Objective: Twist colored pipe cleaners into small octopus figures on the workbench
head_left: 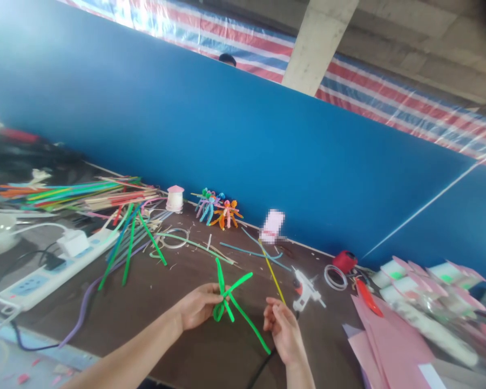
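Centrally, we see the left hand [200,307] gripping a green pipe-cleaner figure [225,295] between thumb and fingers, above the brown bench [178,346]; its several arms splay outward, the longest slanting down toward the right hand [281,327]. We note the right hand apart from the figure, its fingers curled loosely, neither spread nor fully closed. Just beyond the right hand lies a white glue gun [308,290]. At left, we observe a white power strip [52,270] beside loose coloured pipe cleaners [76,192].
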Tool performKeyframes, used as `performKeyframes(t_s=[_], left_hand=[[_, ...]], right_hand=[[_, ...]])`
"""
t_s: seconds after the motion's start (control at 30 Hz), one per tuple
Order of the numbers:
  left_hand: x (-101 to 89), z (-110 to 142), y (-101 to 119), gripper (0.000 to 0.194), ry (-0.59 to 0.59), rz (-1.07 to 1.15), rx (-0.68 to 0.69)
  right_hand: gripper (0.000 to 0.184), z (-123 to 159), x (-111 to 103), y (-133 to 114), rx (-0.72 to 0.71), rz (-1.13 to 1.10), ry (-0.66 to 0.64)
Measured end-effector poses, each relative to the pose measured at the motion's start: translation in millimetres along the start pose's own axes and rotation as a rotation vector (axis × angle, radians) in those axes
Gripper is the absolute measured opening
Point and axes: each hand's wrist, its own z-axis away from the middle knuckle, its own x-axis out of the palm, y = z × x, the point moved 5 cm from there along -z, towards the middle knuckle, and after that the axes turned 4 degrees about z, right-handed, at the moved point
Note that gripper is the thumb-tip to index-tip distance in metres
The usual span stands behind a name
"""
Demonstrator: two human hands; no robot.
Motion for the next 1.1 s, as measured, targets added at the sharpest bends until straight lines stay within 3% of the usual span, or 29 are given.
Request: performKeyframes(t_s=[0.47, 0.87, 0.97, 1.1], left_hand=[[-1.7, 0.0, 1.3, 0.016, 0.055, 0.003, 0.011], [-2.5, -0.6, 0.2, 0.020, 0.057, -0.008, 0.014], [-2.9, -0.8, -1.1, 0.018, 0.041, -0.035, 0.015], [0.6, 2.4, -2.4, 0.019, 0.007, -0.078, 0.013]], right_hand=[[0.023, 0.5, 1.2, -1.8, -0.007, -0.003, -0.009], [0.024, -1.2, -3.1, 2.1, -0.012, 0.035, -0.021], [0.027, 3.4, 5.9, -5.9, -0.005, 0.146, -0.068], [0.030, 11.8, 41.3, -18.5, -0.005, 0.521, -0.196]])
